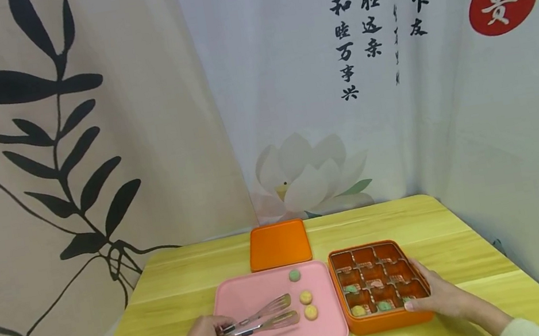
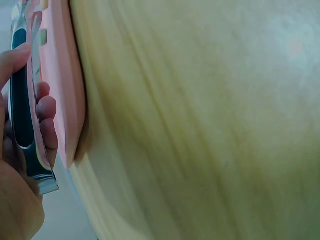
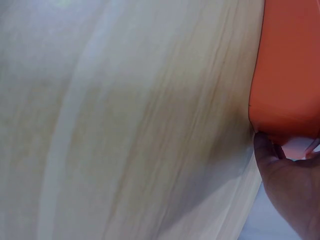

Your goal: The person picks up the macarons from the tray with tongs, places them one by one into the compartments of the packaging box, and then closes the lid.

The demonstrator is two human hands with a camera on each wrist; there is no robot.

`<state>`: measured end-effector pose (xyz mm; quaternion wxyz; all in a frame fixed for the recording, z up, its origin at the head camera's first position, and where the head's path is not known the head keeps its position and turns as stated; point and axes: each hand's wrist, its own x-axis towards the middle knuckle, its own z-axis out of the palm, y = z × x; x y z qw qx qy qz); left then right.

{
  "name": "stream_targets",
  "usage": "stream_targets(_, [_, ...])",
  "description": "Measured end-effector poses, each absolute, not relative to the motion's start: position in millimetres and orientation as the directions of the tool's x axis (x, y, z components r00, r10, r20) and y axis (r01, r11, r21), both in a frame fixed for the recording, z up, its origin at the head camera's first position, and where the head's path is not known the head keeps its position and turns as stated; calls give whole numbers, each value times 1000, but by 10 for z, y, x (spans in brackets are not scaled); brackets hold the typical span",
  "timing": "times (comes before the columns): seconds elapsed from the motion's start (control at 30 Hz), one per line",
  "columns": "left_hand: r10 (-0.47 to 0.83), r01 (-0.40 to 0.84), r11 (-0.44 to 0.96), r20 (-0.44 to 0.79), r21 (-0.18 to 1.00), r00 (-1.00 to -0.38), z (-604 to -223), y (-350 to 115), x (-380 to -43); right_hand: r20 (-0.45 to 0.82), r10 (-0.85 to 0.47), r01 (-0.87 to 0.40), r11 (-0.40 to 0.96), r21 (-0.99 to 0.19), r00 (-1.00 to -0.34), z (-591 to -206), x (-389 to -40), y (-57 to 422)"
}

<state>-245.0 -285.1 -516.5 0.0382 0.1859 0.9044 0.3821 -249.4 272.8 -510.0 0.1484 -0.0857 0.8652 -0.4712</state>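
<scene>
My left hand (image 1: 209,335) grips the black-handled end of metal tongs (image 1: 267,324) over the pink tray (image 1: 245,287). The tongs' two slotted heads stand apart, pointing right toward two yellow cookies (image 1: 308,305), with nothing between them. A green cookie (image 1: 294,275) lies farther back on the tray. In the left wrist view, thumb and curled fingers wrap the handle (image 2: 22,100). My right hand (image 1: 442,293) holds the near right corner of an orange box (image 1: 376,323), thumb at its front rim, fingers along its right side. Small green, yellow and pink cookies sit in some of its compartments.
An orange lid (image 1: 279,245) lies flat behind the pink tray. Tray and box stand side by side on the wood-grain table (image 1: 387,220). A printed curtain (image 1: 163,120) hangs behind the table and along its right side.
</scene>
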Motion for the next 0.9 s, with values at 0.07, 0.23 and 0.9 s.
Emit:
stream_targets(0.07, [375,322,639,83,698,-923,-5189,-2842,-2447,-184,-286,-2,543,-840,-940,-5097,-2492,2729])
stream_targets(0.23, [401,366,640,113,676,-909,-5236,-2831,-2438,-189,-286,8,534,-845,-939,-5098,-2487,2728])
stream_targets(0.9, [392,332,615,88,715,-916,-5269,-2832,-2444,-195,-293,6,540,-842,-936,-5090,-2482,2718])
